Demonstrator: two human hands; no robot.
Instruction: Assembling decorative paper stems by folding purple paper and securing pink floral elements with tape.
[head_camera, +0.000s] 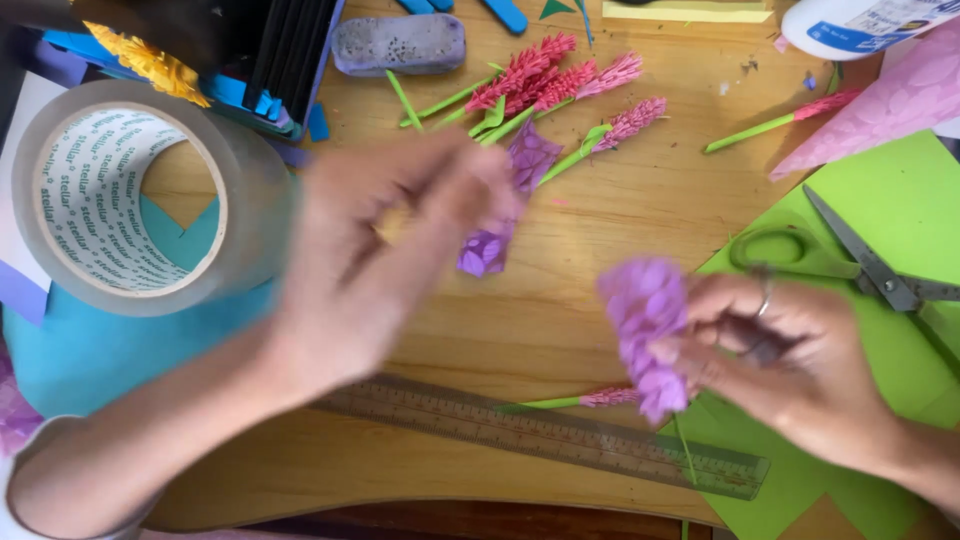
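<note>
Head cam: my right hand (800, 365), lower right of frame, fingers pinching a purple paper flower (648, 330). My left hand (385, 250), center-left & blurred, grips a purple paper strip (500, 225) w/ fingertips, just above the ruler (560, 435).

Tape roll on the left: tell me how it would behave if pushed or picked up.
The tape roll looks wide and thickly wound, so probably heavy for its size. It seems to stand tilted on blue paper, so a push could well tip or roll it. Its smooth outer face may be slippery; the open core offers a surer hold.

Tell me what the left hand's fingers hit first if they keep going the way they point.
Probably the purple paper strip right at the fingers of the blurred left hand; beyond it lie the pink paper flowers. Depth is unclear.
</note>
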